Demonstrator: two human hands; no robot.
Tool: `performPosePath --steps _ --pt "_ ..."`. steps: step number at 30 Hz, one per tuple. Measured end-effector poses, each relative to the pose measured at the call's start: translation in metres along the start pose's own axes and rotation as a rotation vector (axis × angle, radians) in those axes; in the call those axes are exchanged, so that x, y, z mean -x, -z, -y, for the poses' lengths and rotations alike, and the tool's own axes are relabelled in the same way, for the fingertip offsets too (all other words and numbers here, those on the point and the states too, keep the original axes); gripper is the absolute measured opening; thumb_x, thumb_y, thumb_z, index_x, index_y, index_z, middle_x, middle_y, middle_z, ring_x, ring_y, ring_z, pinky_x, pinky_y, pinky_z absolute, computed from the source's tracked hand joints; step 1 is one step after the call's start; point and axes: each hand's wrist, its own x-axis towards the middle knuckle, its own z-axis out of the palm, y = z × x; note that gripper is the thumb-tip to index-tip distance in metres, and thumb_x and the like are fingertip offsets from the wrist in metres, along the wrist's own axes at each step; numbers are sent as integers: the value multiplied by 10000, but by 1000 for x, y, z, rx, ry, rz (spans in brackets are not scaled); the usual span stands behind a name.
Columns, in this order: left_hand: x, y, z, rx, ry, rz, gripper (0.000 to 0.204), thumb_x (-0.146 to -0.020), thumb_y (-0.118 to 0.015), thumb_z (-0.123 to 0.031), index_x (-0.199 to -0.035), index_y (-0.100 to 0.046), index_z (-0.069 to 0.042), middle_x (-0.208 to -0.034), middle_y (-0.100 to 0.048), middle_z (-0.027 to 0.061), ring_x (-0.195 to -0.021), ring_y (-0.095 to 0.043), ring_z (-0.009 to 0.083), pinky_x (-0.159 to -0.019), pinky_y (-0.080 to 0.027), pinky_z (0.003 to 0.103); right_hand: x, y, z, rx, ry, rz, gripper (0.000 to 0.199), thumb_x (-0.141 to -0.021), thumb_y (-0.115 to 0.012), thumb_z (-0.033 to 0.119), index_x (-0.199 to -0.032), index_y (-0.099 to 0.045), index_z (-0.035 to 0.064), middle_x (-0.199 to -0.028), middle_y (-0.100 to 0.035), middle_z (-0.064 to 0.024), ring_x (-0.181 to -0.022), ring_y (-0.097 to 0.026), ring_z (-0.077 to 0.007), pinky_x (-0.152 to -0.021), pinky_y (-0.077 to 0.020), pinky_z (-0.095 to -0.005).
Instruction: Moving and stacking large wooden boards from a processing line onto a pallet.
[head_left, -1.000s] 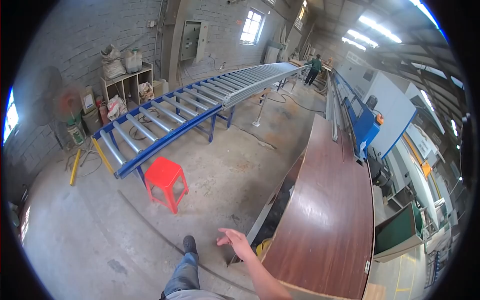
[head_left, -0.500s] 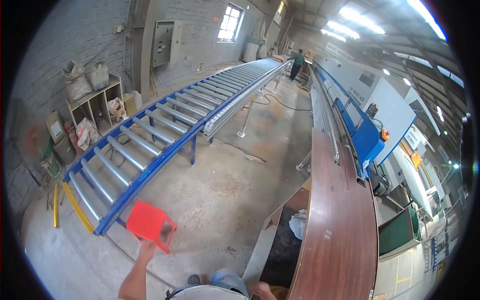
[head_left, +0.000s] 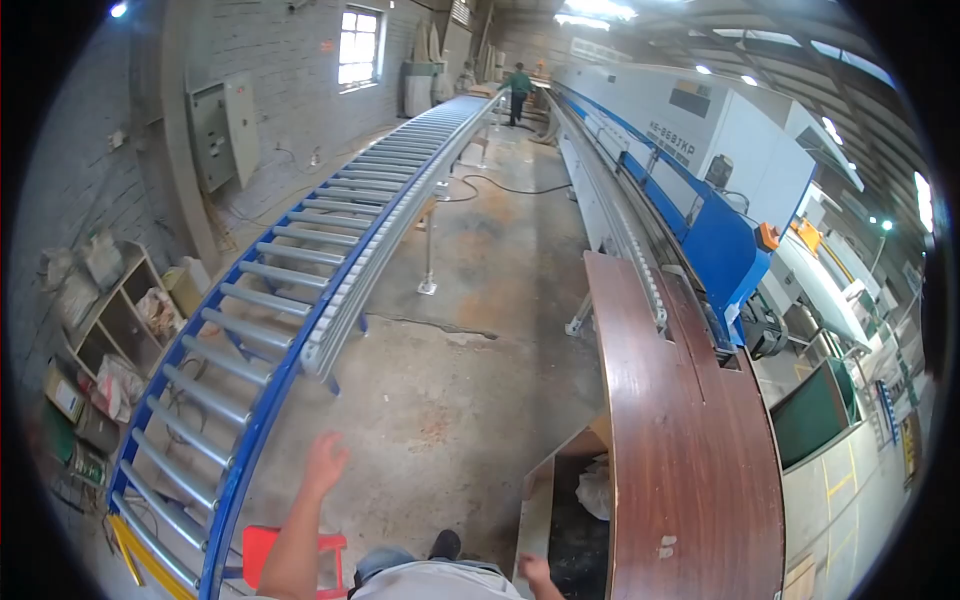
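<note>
Out in front of me, my left hand [head_left: 326, 462] is raised over the concrete floor with its fingers apart and nothing in it. Beneath and behind that forearm stands a red plastic stool [head_left: 262, 550], partly covered by the arm. My right hand [head_left: 535, 570] hangs low at my side, next to the edge of an open-topped box-like compartment [head_left: 537, 505] under a brown wood-grain worktop [head_left: 690, 480]. Its fingers are too small and blurred to make out. A whitish plastic bag [head_left: 594, 490] lies inside the compartment.
A blue-framed roller conveyor [head_left: 262, 270] runs along the left into the distance. To the right stands a long white and blue machine [head_left: 720, 255]. A person in green [head_left: 518, 95] is at the far end. A black hose [head_left: 500, 186] crosses the floor. Wooden shelves [head_left: 125, 320] line the left wall.
My left hand has let go of the red stool and come up and forward. My view has turned right and I have moved ahead, so the stool now sits lower in the picture.
</note>
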Motion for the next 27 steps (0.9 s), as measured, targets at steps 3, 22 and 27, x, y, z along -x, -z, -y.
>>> performPosePath --steps 3,22,27 --pt "-78 6 -18 -119 -156 -166 420 -770 -651 -200 -1156 -556 -65 -1275 -474 194 -1205 -418 359 -1014 -338 431 -61 0 140 -18 196 -90 232 -798 -594 87 -1008 -647 1 -835 -654 -54 -671 -600 -123 -610 -488 -269" --pt "-383 -1 -38 -473 45 53 787 -794 -624 -241 -1444 -183 -190 -1210 -464 180 -1029 -537 364 -850 -454 442 -116 71 357 686 430 -1321 272 -765 -626 170 -994 -638 22 -1137 -558 -180 -1074 -514 -329 -956 -383 -433" --pt "-403 -18 -48 -591 41 -9 756 -811 -613 -221 -1440 -194 -201 -1148 -484 185 -977 -560 355 -800 -468 442 -123 63 364 839 161 -1349 506 -811 -577 390 -1207 -541 76 -1322 -450 -138 -1214 -408 -327 -1062 -256 -463"
